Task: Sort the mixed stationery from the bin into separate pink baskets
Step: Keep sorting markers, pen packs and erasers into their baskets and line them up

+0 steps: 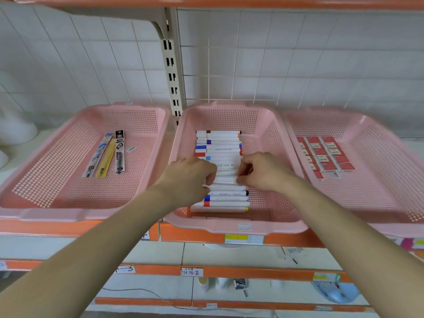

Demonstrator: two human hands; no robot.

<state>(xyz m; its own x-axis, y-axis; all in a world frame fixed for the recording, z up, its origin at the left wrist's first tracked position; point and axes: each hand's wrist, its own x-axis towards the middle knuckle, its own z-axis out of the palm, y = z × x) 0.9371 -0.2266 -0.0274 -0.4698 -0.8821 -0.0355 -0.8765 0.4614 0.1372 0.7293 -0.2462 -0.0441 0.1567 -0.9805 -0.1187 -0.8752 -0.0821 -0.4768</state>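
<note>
Three pink baskets sit side by side on the orange shelf (pixel 195 236). The middle basket (pixel 229 228) holds a row of white markers (pixel 226 148) lying crosswise, one behind another, with caps in blue, red, yellow and black. My left hand (pixel 190 177) curls its fingers round the left ends of the markers in the middle of that row, and my right hand (pixel 259 173) pinches their right ends, so both hands grip the same few markers inside the basket. The left basket (pixel 46 214) holds three long packs of pen refills (pixel 107 154) lying close together, with a small label (pixel 131 148) just beside them. The right basket (pixel 390 228) holds small red boxes (pixel 325 154) packed in neat rows.
</note>
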